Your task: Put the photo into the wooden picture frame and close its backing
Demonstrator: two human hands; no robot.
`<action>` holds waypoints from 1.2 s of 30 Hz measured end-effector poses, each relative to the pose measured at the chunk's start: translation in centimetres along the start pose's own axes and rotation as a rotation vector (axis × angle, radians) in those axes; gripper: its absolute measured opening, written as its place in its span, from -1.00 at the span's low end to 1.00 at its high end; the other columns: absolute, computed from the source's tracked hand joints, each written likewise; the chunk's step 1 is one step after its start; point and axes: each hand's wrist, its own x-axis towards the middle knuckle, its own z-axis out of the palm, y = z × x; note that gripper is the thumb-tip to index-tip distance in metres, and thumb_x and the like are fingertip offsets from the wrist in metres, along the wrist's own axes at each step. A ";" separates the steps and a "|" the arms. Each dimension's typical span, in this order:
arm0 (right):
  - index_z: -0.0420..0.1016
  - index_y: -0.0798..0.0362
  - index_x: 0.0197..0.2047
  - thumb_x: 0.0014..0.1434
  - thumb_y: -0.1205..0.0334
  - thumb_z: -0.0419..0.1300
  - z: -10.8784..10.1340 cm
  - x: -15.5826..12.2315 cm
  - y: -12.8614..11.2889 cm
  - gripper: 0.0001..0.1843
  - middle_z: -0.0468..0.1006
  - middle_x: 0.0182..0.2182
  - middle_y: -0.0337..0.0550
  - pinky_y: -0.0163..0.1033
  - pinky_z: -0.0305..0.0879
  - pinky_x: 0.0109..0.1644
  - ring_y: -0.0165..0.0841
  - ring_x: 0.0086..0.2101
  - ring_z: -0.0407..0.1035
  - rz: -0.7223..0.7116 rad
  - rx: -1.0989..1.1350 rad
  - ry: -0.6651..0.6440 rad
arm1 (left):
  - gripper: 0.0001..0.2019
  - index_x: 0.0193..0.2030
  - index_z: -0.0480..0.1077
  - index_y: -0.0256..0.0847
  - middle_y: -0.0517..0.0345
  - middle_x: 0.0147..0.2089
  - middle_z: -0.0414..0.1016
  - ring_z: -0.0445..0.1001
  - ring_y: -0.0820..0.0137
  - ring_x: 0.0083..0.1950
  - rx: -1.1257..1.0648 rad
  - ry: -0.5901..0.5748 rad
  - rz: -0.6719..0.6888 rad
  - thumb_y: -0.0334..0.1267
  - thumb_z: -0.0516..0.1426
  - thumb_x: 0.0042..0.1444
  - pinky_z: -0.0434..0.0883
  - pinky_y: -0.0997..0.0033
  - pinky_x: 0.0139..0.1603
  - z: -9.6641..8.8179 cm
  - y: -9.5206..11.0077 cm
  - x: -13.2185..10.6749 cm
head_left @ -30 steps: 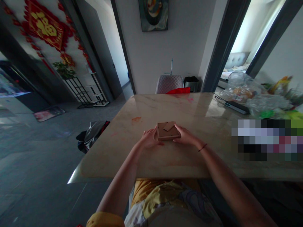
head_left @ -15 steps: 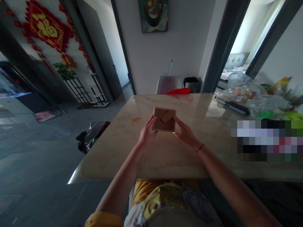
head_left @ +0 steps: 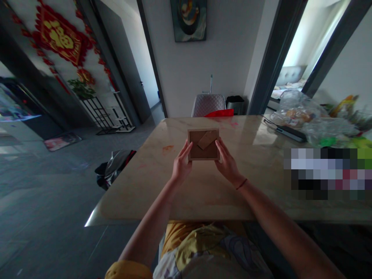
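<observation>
Between my two hands is a small wooden picture frame (head_left: 195,155), its brown back and slanted stand flap turned toward me. My left hand (head_left: 182,164) grips the left edge, thumb on the near side. On the opposite edge, my right hand (head_left: 228,162) holds it the same way, a thin dark band around that wrist. The frame is tilted up over the middle of the marble-look table (head_left: 200,193); whether its lower edge touches the top I cannot tell. Its front faces away and is hidden.
Plastic bags of food (head_left: 302,108) and a dark elongated box (head_left: 290,133) lie on the table's right side, near a blurred-out patch. Past the far edge stands a quilted chair (head_left: 209,104) with something red (head_left: 220,113) in front. A dark bag (head_left: 114,166) is at the left.
The picture frame has turned more squarely toward me and its stand flap shows more fully. Both hands have kept their hold on its sides, shifting slightly with it.
</observation>
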 end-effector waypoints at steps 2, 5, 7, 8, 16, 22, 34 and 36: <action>-0.19 -0.02 0.38 0.14 0.34 0.03 -0.2 0.0 0.0 -0.22 -0.03 0.35 -0.02 0.02 0.09 0.29 -0.23 0.30 -0.06 -0.040 -0.044 -0.004 | -0.22 0.27 0.20 -0.05 0.15 0.38 0.06 0.17 0.28 0.33 -0.013 0.002 0.021 -0.67 0.02 -0.13 0.24 0.25 0.29 -0.2 0.1 0.0; -0.05 0.01 0.33 0.12 0.21 0.11 -0.3 0.0 0.2 -0.27 0.15 0.28 0.05 0.06 0.04 0.29 -0.19 0.26 0.05 -0.060 -0.110 0.002 | -0.30 0.19 0.29 -0.07 0.14 0.37 0.10 0.19 0.29 0.32 -0.033 -0.003 0.031 -0.65 0.02 -0.12 0.25 0.23 0.28 -0.5 0.1 0.1; 0.08 0.01 0.28 0.13 0.15 0.12 -0.3 0.0 0.3 -0.35 0.29 0.20 0.05 0.06 0.06 0.26 -0.17 0.21 0.15 -0.033 -0.120 0.018 | -0.35 0.17 0.31 -0.07 0.12 0.33 0.18 0.25 0.29 0.29 -0.043 0.008 0.013 -0.61 0.05 -0.09 0.27 0.21 0.26 -0.6 0.1 0.1; 0.14 0.00 0.24 0.14 0.13 0.11 -0.3 0.0 0.3 -0.40 0.35 0.16 0.04 0.05 0.08 0.24 -0.17 0.17 0.20 -0.018 -0.113 0.030 | -0.36 0.19 0.28 -0.07 0.11 0.30 0.24 0.28 0.28 0.27 -0.047 0.025 -0.005 -0.58 0.08 -0.07 0.28 0.20 0.25 -0.6 0.2 0.2; 0.27 -0.05 0.13 0.25 0.05 -0.03 -0.3 0.1 0.2 -0.58 0.48 -0.01 -0.03 0.01 0.16 0.16 -0.21 0.01 0.35 0.051 -0.052 0.168 | -0.55 0.08 0.40 -0.08 0.09 0.07 0.50 0.44 0.26 0.11 0.057 0.168 -0.040 -0.36 0.20 0.00 0.34 0.11 0.18 -0.6 0.2 0.1; 0.30 -0.06 0.09 0.26 0.07 -0.01 -0.5 0.1 -0.3 -0.64 0.49 -0.07 -0.06 0.05 0.11 0.18 -0.21 -0.03 0.35 0.085 -0.073 0.225 | -0.67 -0.01 0.47 -0.05 0.12 -0.02 0.55 0.50 0.32 0.00 0.024 0.236 -0.044 -0.27 0.21 0.05 0.41 0.17 0.09 -0.5 0.2 0.0; 0.42 0.04 -0.28 0.18 -0.07 0.07 0.3 0.4 -0.6 -0.66 0.51 -0.29 -0.02 -0.04 0.27 -0.04 -0.20 -0.19 0.38 0.265 0.176 0.210 | -0.66 -0.07 0.49 -0.20 0.03 -0.11 0.59 0.55 0.30 -0.08 -0.162 0.260 -0.234 -0.09 0.19 0.04 0.46 0.26 -0.01 0.6 -0.1 0.0; 0.42 0.05 -0.33 0.15 -0.10 0.08 0.3 0.4 -0.6 -0.64 0.52 -0.35 -0.06 -0.10 0.28 -0.09 -0.24 -0.27 0.40 0.301 0.243 0.192 | -0.66 -0.08 0.49 -0.22 0.03 -0.17 0.60 0.56 0.31 -0.12 -0.206 0.206 -0.322 -0.10 0.20 0.03 0.47 0.31 -0.06 0.6 0.0 0.1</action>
